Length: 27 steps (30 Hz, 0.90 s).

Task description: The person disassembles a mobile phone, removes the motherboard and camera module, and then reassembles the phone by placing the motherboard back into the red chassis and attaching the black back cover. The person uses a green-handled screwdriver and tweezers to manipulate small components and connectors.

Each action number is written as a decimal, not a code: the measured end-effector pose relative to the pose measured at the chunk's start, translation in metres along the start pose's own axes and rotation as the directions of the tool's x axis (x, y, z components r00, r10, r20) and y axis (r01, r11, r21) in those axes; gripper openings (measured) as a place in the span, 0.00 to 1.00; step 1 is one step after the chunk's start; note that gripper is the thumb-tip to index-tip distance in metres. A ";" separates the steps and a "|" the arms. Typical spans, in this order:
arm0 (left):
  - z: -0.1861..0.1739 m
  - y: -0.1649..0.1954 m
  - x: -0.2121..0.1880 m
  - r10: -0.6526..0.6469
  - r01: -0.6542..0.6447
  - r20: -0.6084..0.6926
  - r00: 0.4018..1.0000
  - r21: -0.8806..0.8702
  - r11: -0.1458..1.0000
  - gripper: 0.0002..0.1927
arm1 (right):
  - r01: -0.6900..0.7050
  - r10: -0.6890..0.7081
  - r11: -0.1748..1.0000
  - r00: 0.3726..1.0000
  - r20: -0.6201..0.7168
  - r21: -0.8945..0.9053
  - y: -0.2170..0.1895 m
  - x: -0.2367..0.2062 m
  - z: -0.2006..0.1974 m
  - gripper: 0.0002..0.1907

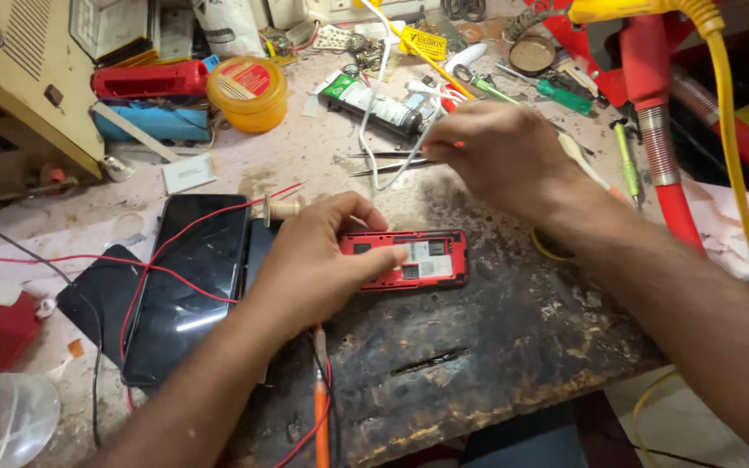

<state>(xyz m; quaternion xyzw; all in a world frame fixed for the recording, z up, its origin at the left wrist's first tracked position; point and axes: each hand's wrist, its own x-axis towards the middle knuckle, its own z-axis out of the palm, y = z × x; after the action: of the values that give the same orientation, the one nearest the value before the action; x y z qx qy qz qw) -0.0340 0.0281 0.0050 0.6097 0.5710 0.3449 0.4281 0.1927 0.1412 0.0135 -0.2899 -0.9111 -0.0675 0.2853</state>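
- The left hand (318,260) lies over the left end of a small red phone body (409,258), its grip closed around that end, with the thumb pressed flat along the open face and the fingers curled over the far edge.
- The phone body rests flat on the dark, scorched patch of the counter (496,347), near the middle of the scene; its back is off, showing pale and dark parts inside the red frame.
- The right hand (504,156) hovers farther and to the right of the phone, its fingertips pressed together; what they pinch is too small to tell, though a white cable (374,147) loops just beside them.
- Tweezers (387,165) lie on the counter just left of the right hand, beyond the phone.
- Left of the left hand lies a large black phone (192,295), face up, with a red wire (175,247) trailing across its glass; a smaller dark device sits under its left edge.
- An orange-handled tool (321,416) runs along the near side under the left wrist, together with red and black leads.
- At the far side sit a round yellow tin (247,91), a red case (149,80) to its left, a dark tube (374,106) and green-handled screwdrivers (565,95).
- On the right, a red stand (652,95) with a yellow hose (730,130) rises from the counter.
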 end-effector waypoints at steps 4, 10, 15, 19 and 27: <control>0.006 0.003 -0.013 0.226 -0.164 -0.107 0.968 0.412 0.896 0.17 | -0.540 0.506 0.831 0.833 0.223 0.132 0.018 -0.025 -0.063 0.10; 0.007 0.003 -0.013 0.441 -0.358 -0.070 0.895 0.477 0.803 0.15 | -0.345 0.675 0.643 0.678 0.292 -0.684 0.033 -0.057 -0.084 0.13; 0.000 0.005 -0.011 0.475 -0.462 0.084 0.876 0.431 0.775 0.29 | -0.200 0.745 0.537 0.568 0.349 -0.820 0.051 -0.069 -0.043 0.12; -0.002 0.007 -0.014 0.399 -0.415 0.139 0.906 0.468 0.780 0.32 | -0.249 0.743 0.554 0.579 0.337 -0.794 0.064 -0.062 -0.040 0.13; -0.003 0.012 -0.014 0.393 -0.390 0.113 0.913 0.531 0.752 0.29 | -0.351 0.350 0.771 0.931 -0.107 -0.532 0.004 -0.051 -0.071 0.12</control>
<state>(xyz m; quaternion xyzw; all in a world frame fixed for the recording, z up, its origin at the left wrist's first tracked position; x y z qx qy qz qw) -0.0334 0.0147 0.0177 0.8103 0.5058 0.2524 0.1544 0.2636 0.0990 0.0439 -0.5231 -0.7838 -0.2684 0.2000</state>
